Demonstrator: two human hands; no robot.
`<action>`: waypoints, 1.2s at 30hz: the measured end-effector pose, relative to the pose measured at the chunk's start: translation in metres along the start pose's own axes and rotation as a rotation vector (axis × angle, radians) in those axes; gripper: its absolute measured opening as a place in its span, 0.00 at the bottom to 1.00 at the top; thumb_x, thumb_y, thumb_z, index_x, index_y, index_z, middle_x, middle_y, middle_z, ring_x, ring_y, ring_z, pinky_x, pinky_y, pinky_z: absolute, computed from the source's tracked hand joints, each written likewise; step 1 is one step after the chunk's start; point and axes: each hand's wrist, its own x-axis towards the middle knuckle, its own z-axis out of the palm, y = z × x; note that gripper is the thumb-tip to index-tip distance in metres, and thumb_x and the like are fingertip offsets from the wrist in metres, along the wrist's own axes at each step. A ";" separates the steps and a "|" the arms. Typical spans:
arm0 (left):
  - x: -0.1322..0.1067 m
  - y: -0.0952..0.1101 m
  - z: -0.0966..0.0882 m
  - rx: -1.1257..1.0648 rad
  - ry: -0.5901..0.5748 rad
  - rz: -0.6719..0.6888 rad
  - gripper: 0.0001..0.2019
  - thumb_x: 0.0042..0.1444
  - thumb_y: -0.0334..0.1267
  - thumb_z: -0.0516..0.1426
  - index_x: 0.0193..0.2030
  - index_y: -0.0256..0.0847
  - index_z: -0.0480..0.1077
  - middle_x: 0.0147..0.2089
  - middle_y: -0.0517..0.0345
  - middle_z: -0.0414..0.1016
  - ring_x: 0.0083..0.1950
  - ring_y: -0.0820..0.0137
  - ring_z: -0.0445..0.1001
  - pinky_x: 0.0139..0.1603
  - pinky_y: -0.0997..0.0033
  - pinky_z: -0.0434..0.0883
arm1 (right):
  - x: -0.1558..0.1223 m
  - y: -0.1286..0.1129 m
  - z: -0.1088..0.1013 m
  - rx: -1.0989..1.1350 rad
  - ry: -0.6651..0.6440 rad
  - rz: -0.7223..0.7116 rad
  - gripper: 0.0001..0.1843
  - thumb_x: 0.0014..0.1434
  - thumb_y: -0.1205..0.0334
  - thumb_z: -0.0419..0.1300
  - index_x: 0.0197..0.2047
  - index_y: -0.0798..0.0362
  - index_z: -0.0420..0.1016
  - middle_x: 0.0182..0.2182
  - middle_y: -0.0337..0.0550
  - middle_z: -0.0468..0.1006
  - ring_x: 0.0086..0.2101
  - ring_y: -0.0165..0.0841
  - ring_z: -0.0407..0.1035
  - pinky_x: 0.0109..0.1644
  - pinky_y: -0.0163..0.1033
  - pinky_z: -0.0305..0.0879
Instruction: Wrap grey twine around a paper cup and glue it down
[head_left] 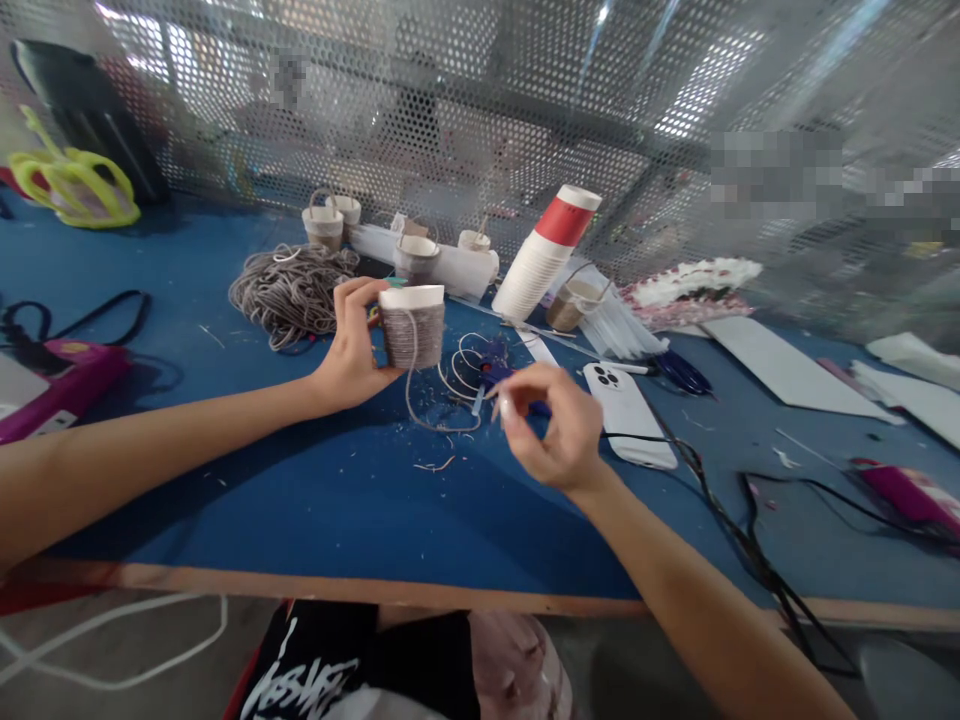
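Note:
My left hand (352, 345) is closed around the side of a paper cup (412, 330) held above the table. Grey cord winds round most of the cup, leaving a white band at its rim. From the cup a loose tail of cord (427, 428) hangs and curves right along the tabletop. My right hand (551, 425) hovers to the right with thumb and fingers pinched together; whatever may be between the fingertips is too small to make out. Just behind those fingers lies a blue glue gun (495, 360), partly hidden, beside a loop of white wire (457, 365).
A heap of grey cord (292, 290) lies behind my left hand. Cord-wrapped cups (417, 258), a leaning stack of paper cups (536, 255) and clear plastic sleeves (615, 310) line the back. A white phone (630, 415) and black cables (739, 530) are at right, a purple power strip (82, 380) at left.

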 end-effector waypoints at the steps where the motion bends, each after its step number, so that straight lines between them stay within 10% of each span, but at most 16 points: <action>1: 0.000 -0.001 0.000 -0.040 -0.007 -0.021 0.40 0.47 0.38 0.68 0.63 0.46 0.53 0.60 0.45 0.52 0.63 0.55 0.62 0.51 0.56 0.79 | 0.004 0.007 -0.005 -0.051 -0.020 0.100 0.07 0.60 0.64 0.58 0.43 0.48 0.67 0.33 0.40 0.72 0.30 0.31 0.72 0.32 0.38 0.72; 4: -0.002 -0.004 0.002 -0.163 -0.024 -0.039 0.41 0.45 0.39 0.69 0.63 0.46 0.53 0.60 0.44 0.52 0.64 0.54 0.61 0.51 0.57 0.78 | 0.014 0.033 -0.020 -0.279 -0.205 0.398 0.22 0.54 0.51 0.63 0.48 0.51 0.64 0.51 0.55 0.67 0.51 0.46 0.70 0.53 0.54 0.72; 9: -0.003 -0.011 0.002 -0.278 -0.064 -0.029 0.43 0.45 0.41 0.69 0.64 0.48 0.51 0.61 0.47 0.53 0.61 0.57 0.64 0.53 0.56 0.76 | 0.015 0.059 -0.032 -0.424 -0.699 0.660 0.26 0.42 0.57 0.65 0.45 0.51 0.65 0.46 0.52 0.68 0.51 0.53 0.67 0.53 0.59 0.70; 17: 0.001 -0.006 -0.006 -0.122 -0.163 0.013 0.41 0.46 0.40 0.69 0.63 0.47 0.52 0.59 0.46 0.56 0.64 0.52 0.62 0.63 0.43 0.69 | 0.007 0.065 -0.008 -0.416 -0.513 0.626 0.15 0.45 0.59 0.63 0.36 0.51 0.64 0.36 0.47 0.70 0.35 0.42 0.70 0.40 0.50 0.68; 28: 0.003 -0.005 -0.001 -0.069 -0.143 0.028 0.39 0.45 0.30 0.66 0.62 0.45 0.53 0.60 0.42 0.59 0.66 0.52 0.62 0.64 0.45 0.70 | 0.010 0.060 -0.018 -0.331 -0.098 0.417 0.09 0.54 0.60 0.59 0.40 0.49 0.70 0.40 0.49 0.76 0.40 0.46 0.74 0.44 0.54 0.72; 36: 0.004 0.001 -0.009 -0.120 -0.248 0.107 0.41 0.42 0.33 0.68 0.60 0.47 0.52 0.64 0.41 0.56 0.70 0.49 0.60 0.66 0.42 0.68 | 0.006 0.062 -0.013 -0.388 -0.182 0.448 0.09 0.53 0.56 0.60 0.37 0.49 0.68 0.35 0.48 0.76 0.36 0.45 0.73 0.40 0.53 0.70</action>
